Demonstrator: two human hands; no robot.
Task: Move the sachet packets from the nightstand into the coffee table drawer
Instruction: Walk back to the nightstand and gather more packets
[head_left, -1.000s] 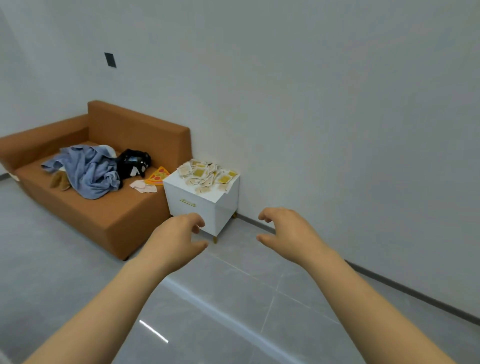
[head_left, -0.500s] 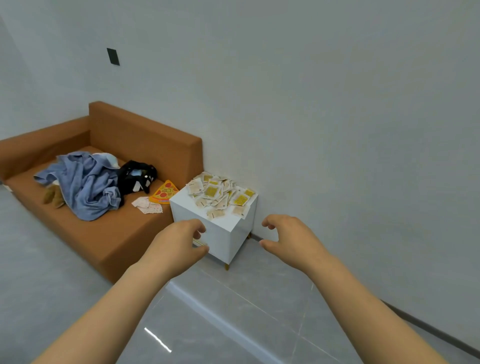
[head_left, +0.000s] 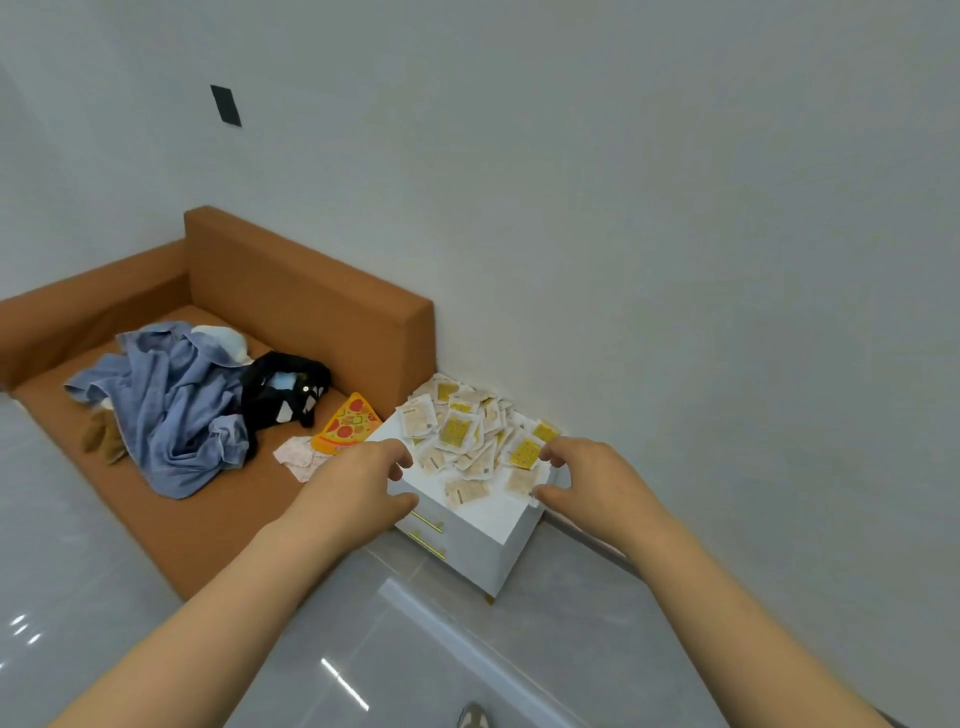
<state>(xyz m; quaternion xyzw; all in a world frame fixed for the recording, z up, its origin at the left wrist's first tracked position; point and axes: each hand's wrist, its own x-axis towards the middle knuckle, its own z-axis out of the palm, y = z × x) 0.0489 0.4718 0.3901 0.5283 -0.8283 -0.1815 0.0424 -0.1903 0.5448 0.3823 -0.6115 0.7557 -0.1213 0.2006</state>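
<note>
A heap of several white and yellow sachet packets (head_left: 470, 434) covers the top of a small white nightstand (head_left: 485, 527) with gold drawer handles, standing against the wall. My left hand (head_left: 358, 480) hovers over the nightstand's left front corner, fingers loosely curled and empty. My right hand (head_left: 587, 478) reaches in at the right edge of the heap, fingers loosely curled, its fingertips close to a yellow packet; it holds nothing. The coffee table and its drawer are out of view.
An orange sofa (head_left: 311, 296) adjoins the nightstand on the left, carrying a crumpled blue cloth (head_left: 176, 410), a black bag (head_left: 283, 395), a pizza-slice toy (head_left: 350, 423) and a pale patterned cloth (head_left: 301, 457). Grey tiled floor (head_left: 415, 649) lies in front; a shoe tip (head_left: 472, 717) shows below.
The view has closed in on the nightstand. Both hands have moved forward from over the floor to the nightstand top, either side of the packet heap.
</note>
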